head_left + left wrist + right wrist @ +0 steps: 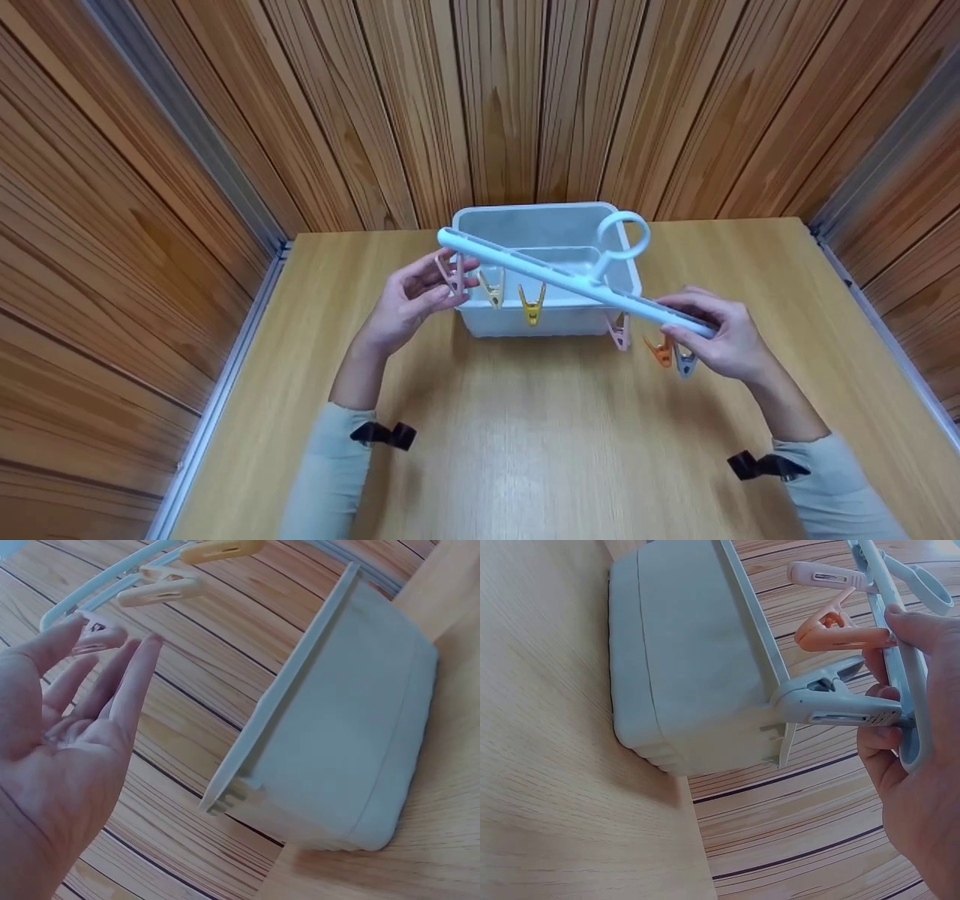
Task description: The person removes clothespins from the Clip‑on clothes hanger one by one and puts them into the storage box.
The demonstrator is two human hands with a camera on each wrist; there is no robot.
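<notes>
A light blue clip hanger [540, 274], with a ring hook [630, 234], is held slanted above the table. My right hand [712, 334] grips its lower right end between thumb and fingers [879, 739]. Beside that hand hang a grey-blue clip [836, 701] and an orange clip [836, 634]. My left hand [412, 300] is at the raised left end, fingers loosely spread around a pink clip [97, 637]; I cannot tell whether they touch it. Between the hands hang a cream clip [493, 291], a yellow clip [532, 306] and another pink clip [619, 334].
Behind and below the hanger, a pale grey-blue plastic bin [525, 321] stands on the wooden table [510, 450] near the back wall. Wood-plank walls [495, 105] rise at the back and both sides. Black straps [386, 435] sit around both sleeves.
</notes>
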